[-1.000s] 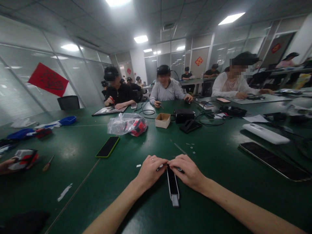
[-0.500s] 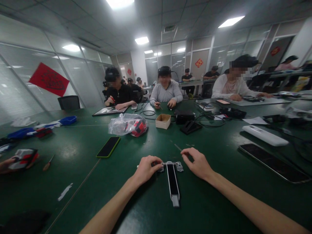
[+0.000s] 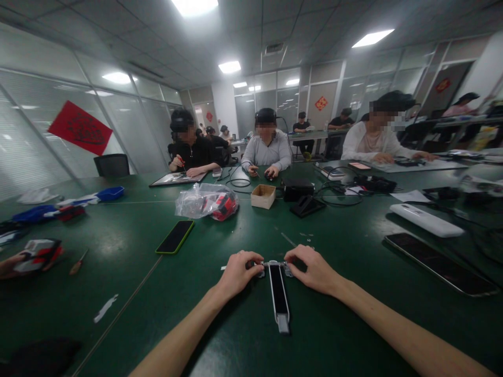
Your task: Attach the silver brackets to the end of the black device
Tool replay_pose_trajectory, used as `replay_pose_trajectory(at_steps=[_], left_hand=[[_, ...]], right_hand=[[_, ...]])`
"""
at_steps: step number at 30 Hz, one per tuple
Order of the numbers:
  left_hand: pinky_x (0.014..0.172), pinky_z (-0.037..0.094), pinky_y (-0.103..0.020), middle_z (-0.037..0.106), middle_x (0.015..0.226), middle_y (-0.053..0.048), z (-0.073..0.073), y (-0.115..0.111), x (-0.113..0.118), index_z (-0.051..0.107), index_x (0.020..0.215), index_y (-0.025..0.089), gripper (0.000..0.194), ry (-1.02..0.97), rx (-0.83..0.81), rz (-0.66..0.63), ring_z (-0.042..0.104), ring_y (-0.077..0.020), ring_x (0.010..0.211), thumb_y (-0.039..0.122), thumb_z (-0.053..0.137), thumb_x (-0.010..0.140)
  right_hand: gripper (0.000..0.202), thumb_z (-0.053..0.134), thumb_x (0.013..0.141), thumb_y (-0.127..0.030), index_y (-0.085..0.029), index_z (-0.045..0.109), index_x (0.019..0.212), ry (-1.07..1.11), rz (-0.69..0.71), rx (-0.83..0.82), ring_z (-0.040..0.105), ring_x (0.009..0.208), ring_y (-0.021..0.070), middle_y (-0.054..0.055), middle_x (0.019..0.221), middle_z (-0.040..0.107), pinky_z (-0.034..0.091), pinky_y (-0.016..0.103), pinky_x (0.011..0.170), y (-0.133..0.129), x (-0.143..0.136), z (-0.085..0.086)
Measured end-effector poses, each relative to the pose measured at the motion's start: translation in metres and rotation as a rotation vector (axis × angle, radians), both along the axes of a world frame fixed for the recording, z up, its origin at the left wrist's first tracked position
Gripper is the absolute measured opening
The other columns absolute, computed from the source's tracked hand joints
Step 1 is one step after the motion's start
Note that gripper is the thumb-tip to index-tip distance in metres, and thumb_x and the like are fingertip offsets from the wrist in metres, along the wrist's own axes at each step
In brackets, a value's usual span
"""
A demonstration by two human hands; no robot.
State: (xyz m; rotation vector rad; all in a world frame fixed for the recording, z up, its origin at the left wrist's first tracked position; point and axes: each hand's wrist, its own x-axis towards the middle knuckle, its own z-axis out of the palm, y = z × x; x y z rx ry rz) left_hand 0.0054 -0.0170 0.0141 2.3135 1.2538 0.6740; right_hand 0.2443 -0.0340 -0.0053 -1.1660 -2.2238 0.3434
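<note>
In front of me on the green table (image 3: 212, 345) lies a long narrow piece with a black face and a white frame (image 3: 279, 293), its grey end towards me. A metal crosspiece with small brackets (image 3: 261, 271) spans its far end. My left hand (image 3: 237, 273) is closed, thumb and fingers pinching the left bracket. On the opposite side, my right hand (image 3: 314, 269) closes its thumb and fingers around the right bracket, which is mostly hidden. Just beyond the right hand, a thin clear strip (image 3: 288, 239) and tiny bits rest on the table.
A green-edged phone (image 3: 175, 237), a plastic bag with a red item (image 3: 208, 201) and a small box (image 3: 263, 196) lie ahead. To the right are a large phone (image 3: 438, 262) and a white case (image 3: 426, 220). A screwdriver (image 3: 78, 263) is left. Several people sit across the table.
My right hand has come left and down from near the thin strip onto the right bracket. My left hand stays at the left bracket, and the long piece has not moved.
</note>
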Motion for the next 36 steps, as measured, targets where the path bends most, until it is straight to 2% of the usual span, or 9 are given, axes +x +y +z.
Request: replay_pose_trajectory(at_steps=[15, 23, 36], left_hand=[[0.069, 0.043, -0.024, 0.067, 0.085, 0.001, -0.003, 0.000, 0.001, 0.066, 0.097, 0.021, 0.020, -0.013, 0.014, -0.023, 0.057, -0.0141, 0.073, 0.021, 0.062, 0.078], [0.069, 0.043, -0.024, 0.067, 0.083, 0.002, -0.011, 0.004, 0.001, 0.066, 0.094, 0.021, 0.016, -0.032, 0.037, -0.014, 0.058, -0.0140, 0.073, 0.021, 0.059, 0.080], [0.068, 0.041, -0.024, 0.066, 0.079, 0.002, -0.011, 0.001, 0.004, 0.067, 0.089, 0.021, 0.013, -0.015, 0.049, -0.010, 0.056, -0.0135, 0.071, 0.017, 0.058, 0.080]], right_hand=[[0.013, 0.052, 0.085, -0.025, -0.019, 0.061, 0.092, -0.002, 0.021, -0.044, 0.056, 0.079, 0.0163, 0.004, 0.088, 0.064, 0.046, 0.032, 0.071, 0.000, 0.001, 0.000], [0.011, 0.054, 0.084, -0.021, -0.019, 0.062, 0.092, 0.001, 0.028, -0.050, 0.056, 0.079, 0.0157, 0.003, 0.088, 0.064, 0.045, 0.031, 0.072, -0.002, -0.002, 0.004], [0.010, 0.054, 0.083, -0.019, -0.020, 0.062, 0.088, 0.053, -0.017, -0.065, 0.057, 0.076, 0.0151, 0.003, 0.085, 0.063, 0.047, 0.030, 0.069, -0.003, -0.008, 0.001]])
